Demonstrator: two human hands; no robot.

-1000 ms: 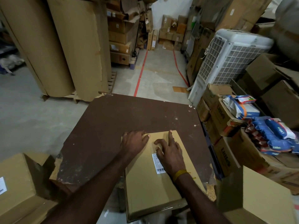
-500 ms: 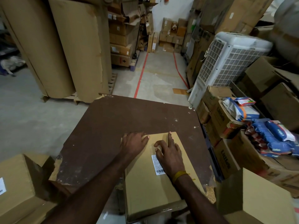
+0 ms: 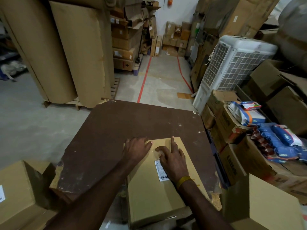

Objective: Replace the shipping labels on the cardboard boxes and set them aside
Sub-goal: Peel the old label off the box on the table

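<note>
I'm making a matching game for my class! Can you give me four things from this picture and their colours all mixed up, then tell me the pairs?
Things:
1. table
2. shipping label
3. wristband
4. floor lines

Colours:
A. red
B. white
C. dark brown
D. yellow

Pairs: 1-C, 2-B, 3-D, 4-A

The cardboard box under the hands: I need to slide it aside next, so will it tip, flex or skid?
The cardboard box looks flat and wide, so tipping seems unlikely. Its top stays flat under the left hand and right hand, suggesting stiffness. Its near end seems to overhang the brown table, so it might drop if pulled closer.
</note>
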